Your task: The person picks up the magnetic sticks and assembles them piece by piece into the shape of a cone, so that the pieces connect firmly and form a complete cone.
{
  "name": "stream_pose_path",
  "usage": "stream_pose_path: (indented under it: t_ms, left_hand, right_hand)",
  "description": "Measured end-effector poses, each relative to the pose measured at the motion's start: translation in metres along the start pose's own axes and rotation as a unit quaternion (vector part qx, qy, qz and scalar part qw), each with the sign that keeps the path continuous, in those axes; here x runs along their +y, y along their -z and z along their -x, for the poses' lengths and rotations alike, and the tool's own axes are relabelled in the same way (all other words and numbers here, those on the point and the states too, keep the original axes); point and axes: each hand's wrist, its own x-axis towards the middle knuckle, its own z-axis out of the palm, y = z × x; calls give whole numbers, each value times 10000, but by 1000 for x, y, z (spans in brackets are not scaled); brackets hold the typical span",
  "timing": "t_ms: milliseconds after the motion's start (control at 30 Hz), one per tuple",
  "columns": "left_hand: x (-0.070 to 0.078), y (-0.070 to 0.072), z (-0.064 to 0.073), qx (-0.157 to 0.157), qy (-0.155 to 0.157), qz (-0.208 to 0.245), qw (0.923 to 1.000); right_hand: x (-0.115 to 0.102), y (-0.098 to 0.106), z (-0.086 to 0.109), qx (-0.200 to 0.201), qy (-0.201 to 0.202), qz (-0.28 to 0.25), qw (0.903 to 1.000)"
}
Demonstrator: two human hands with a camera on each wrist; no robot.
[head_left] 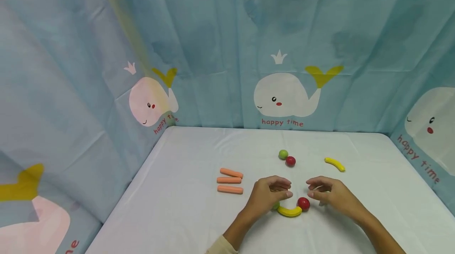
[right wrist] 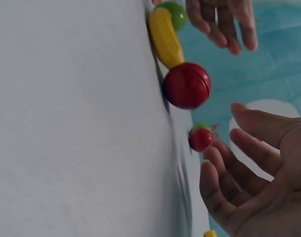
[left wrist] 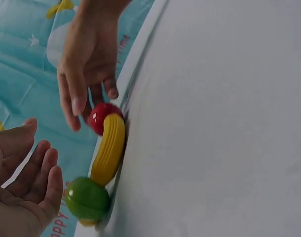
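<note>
A small yellow toy banana (head_left: 289, 211) lies curved on the white tabletop, its ends beside a green toy fruit (left wrist: 87, 198) and a red round toy fruit (right wrist: 187, 86). My left hand (head_left: 267, 196) hovers over the green one and partly hides it in the head view. To the right of the red fruit hangs my right hand (head_left: 332, 194). Both hands face each other across a gap, fingers loosely bent, with nothing held. In the right wrist view the right fingertips are apart from the near red fruit.
Several orange sticks (head_left: 229, 180) lie side by side left of my left hand. Farther back are another green fruit (head_left: 283, 154) touching or close to a red one (head_left: 290, 161), and a second banana (head_left: 334, 164) to the right. Whale-print curtains (head_left: 217, 100) surround the table.
</note>
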Motion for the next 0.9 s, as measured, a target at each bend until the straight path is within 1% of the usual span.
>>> stream_pose_path:
  t_ms: [133, 233, 300, 433, 533, 600, 733, 900]
  left_hand:
    - [6, -12, 8, -114, 36, 212, 9997]
    - [7, -19, 12, -85, 78, 271, 9996]
    - [8, -24, 13, -1, 85, 282, 9996]
    - [6, -32, 13, 142, 148, 446, 9988]
    - [4, -38, 14, 145, 263, 648, 9974]
    - [4, -42, 13, 128, 324, 712, 9969]
    - [4, -47, 12, 199, 432, 545, 9974]
    - [4, -51, 8, 291, 543, 31, 9981]
  right_hand:
    - [2, 9, -5, 498, 143, 261, 9983]
    - [5, 17, -10, 908, 262, 504, 9943]
    - [6, 22, -13, 1155, 296, 615, 9910]
    - [10, 33, -19, 1503, 389, 712, 9853]
    - [14, 41, -25, 1754, 372, 817, 9804]
    - [17, 45, -29, 1844, 326, 877, 9784]
    - [23, 52, -39, 1894, 141, 933, 9773]
    - [31, 59, -48, 1944, 18, 999, 9758]
